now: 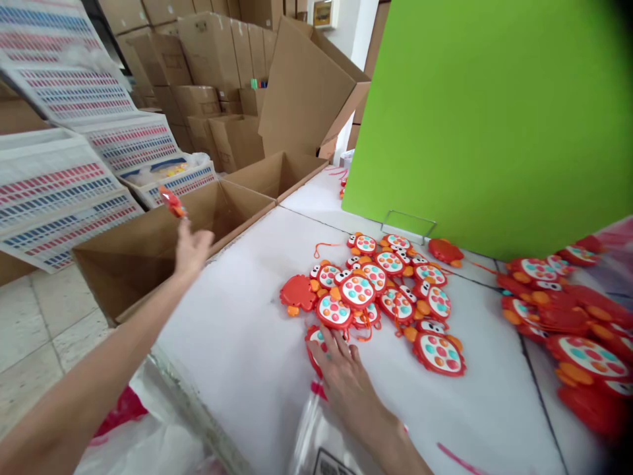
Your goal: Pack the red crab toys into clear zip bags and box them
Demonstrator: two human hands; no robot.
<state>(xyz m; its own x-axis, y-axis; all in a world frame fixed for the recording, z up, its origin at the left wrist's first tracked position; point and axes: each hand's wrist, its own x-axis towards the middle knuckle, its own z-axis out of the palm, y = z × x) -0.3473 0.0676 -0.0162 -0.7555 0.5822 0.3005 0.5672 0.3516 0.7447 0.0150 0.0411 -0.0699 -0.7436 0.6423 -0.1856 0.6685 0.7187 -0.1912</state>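
My left hand (192,249) reaches out over an open cardboard box (133,254), its thumb and fingers apart. Just past the fingertips is a small red-and-orange toy (173,202), seemingly in clear wrapping; whether it still touches the fingers is hard to see. On the white table my right hand (343,373) has its fingers curled over a red crab-shaped toy (315,340) with coloured dots on a white panel. A clear plastic bag (316,429) with a red strip lies partly under that hand. Several similar crab toys (357,290) are heaped just beyond it.
More crab toys (588,356) lie at the right beside pink plastic. A green board (484,125) stands along the table's back. Another open box (277,175) adjoins the first. White crates (54,191) stand at the left, and stacked cartons (208,53) fill the background.
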